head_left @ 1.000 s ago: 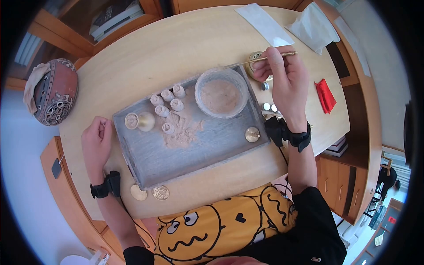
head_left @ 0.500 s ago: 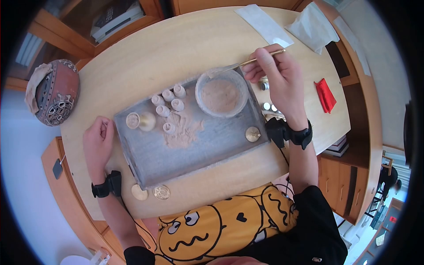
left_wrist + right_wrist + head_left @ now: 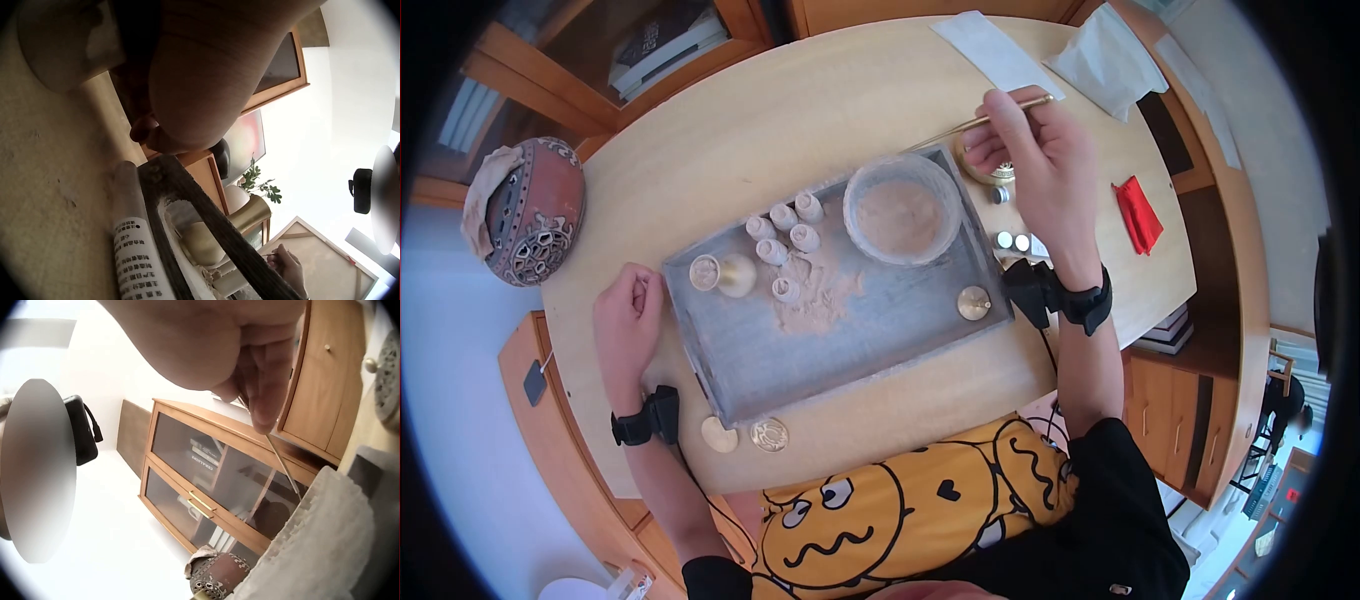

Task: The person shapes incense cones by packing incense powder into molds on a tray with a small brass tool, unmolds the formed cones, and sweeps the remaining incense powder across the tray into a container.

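My right hand [image 3: 1050, 165] pinches a thin brass tool [image 3: 975, 124] above the tray's top right corner; its tip lies near the rim of a bowl of pinkish-brown powder [image 3: 900, 215]. In the right wrist view the tool [image 3: 284, 464] slants down to the bowl's rim [image 3: 325, 537]. My left hand [image 3: 628, 315] rests on the table with fingers curled, empty, beside the left edge of the grey tray [image 3: 820, 365]. Several small powder-coated vials [image 3: 804, 238] stand around spilled powder [image 3: 810, 308], near a brass cup [image 3: 737, 275] and a brass lid [image 3: 973, 303].
Two brass discs [image 3: 719, 434] [image 3: 769, 434] lie in front of the tray. On the right are a red cloth [image 3: 1138, 216], small vials [image 3: 1003, 240] and a brass container [image 3: 990, 172]. White papers [image 3: 998, 55] lie at the back; a patterned pot [image 3: 540, 210] stands at the left.
My right hand has turned the tool, and its tip has lifted from inside the bowl toward the back rim. My left hand stays beside the tray.
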Available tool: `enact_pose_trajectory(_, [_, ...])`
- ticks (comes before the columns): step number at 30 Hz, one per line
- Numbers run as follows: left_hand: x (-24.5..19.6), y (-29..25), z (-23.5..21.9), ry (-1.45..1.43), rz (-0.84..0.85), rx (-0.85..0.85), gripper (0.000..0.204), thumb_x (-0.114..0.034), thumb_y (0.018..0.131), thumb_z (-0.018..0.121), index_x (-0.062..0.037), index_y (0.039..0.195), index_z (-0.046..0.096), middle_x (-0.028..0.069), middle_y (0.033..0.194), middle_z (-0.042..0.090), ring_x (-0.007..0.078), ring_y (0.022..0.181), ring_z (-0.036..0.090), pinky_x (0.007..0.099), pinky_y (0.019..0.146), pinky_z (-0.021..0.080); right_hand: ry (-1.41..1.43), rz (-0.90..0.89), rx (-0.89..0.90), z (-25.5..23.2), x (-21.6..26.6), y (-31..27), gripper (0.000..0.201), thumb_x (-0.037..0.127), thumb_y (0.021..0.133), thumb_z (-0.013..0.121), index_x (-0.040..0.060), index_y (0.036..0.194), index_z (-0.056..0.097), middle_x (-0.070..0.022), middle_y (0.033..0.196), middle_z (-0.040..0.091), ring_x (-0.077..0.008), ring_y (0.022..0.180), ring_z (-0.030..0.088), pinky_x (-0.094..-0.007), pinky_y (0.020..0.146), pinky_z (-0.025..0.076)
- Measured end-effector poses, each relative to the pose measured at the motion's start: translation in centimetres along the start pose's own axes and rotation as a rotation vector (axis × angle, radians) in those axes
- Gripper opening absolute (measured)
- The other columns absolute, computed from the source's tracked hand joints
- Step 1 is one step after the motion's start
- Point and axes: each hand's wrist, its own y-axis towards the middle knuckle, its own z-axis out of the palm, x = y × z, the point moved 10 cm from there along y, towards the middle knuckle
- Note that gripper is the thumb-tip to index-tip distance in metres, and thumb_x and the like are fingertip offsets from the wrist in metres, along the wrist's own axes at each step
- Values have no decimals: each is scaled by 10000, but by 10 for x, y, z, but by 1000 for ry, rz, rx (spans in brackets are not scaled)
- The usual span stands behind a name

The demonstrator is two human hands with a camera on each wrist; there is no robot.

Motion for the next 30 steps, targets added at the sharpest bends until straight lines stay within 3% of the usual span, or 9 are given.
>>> enact_pose_trajectory(19, [-3, -1, 0, -7, 37, -12, 166, -119, 975, 612, -2, 864, 575, 2, 577, 429, 78, 537, 361, 285, 499, 290, -12, -60, 12, 7, 9, 2, 287, 222, 1015, 612, -56, 970, 669, -90, 766, 718, -122, 672, 688, -254, 622, 556])
enact_pose_trajectory(25, [-5, -1, 0, 14, 17, 5, 165, -117, 975, 609, 2, 866, 576, 13, 579, 434, 81, 541, 369, 290, 499, 295, 2, -56, 90, 21, 13, -3, 278, 211, 1013, 609, -53, 949, 668, -86, 771, 720, -120, 677, 689, -252, 623, 554])
enact_pose_trajectory(28, [0, 0, 1, 20, 6, 11, 166, -120, 975, 610, 2, 867, 579, 8, 582, 434, 79, 544, 369, 289, 503, 297, 9, -48, 11, 12, 12, 1, 272, 204, 1014, 606, -52, 944, 668, -85, 766, 716, -122, 676, 690, -250, 624, 553])
enact_pose_trajectory(30, [-1, 0, 2, 12, -6, 12, 165, -119, 974, 611, 3, 867, 579, 7, 583, 430, 79, 545, 367, 287, 505, 298, 9, -29, 84, 20, 11, -2, 270, 199, 1019, 602, -53, 948, 667, -84, 765, 713, -120, 677, 684, -249, 628, 553])
